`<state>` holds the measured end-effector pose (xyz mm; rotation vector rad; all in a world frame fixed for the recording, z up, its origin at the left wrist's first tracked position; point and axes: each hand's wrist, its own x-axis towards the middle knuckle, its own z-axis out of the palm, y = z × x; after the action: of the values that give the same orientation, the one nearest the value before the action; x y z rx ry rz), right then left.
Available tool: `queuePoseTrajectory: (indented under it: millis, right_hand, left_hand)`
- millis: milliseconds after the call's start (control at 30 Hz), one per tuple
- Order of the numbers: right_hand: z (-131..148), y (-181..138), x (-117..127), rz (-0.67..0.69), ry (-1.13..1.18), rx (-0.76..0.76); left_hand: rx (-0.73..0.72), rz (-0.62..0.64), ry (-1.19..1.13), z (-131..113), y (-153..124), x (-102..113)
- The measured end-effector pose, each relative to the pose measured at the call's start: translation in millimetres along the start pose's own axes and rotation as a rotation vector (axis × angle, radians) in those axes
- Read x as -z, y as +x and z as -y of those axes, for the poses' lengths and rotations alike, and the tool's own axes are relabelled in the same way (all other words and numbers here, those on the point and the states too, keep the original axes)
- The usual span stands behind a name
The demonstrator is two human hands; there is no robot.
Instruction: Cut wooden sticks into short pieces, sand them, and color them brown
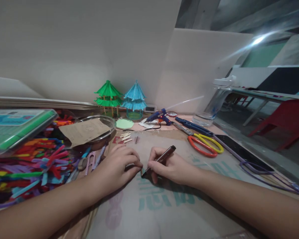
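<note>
My right hand grips a dark marker pen, its tip slanting down to the left. My left hand is closed, with thumb and index finger pinching a small thin stick. The pen tip is at or very close to this stick; actual contact is too small to make out. Both hands rest low over a cardboard sheet with green printed characters. Just beyond my left hand lie several short pale sticks, some on a red piece.
Pipe cleaners and a plastic box crowd the left. Behind stand green and blue pavilion models and a glue gun. Scissors, a phone and a clear jug are right.
</note>
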<state>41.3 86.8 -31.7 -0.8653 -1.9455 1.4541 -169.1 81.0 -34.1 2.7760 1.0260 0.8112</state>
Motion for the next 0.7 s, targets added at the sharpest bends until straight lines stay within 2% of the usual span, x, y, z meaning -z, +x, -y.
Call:
queuePoseTrajectory:
  millis: [700]
  right_hand:
    - [1.7,-0.1,-0.2,-0.044,-0.010,-0.004]
  left_hand:
    - [0.006,0.034,0.016,-1.4,1.1,2.5]
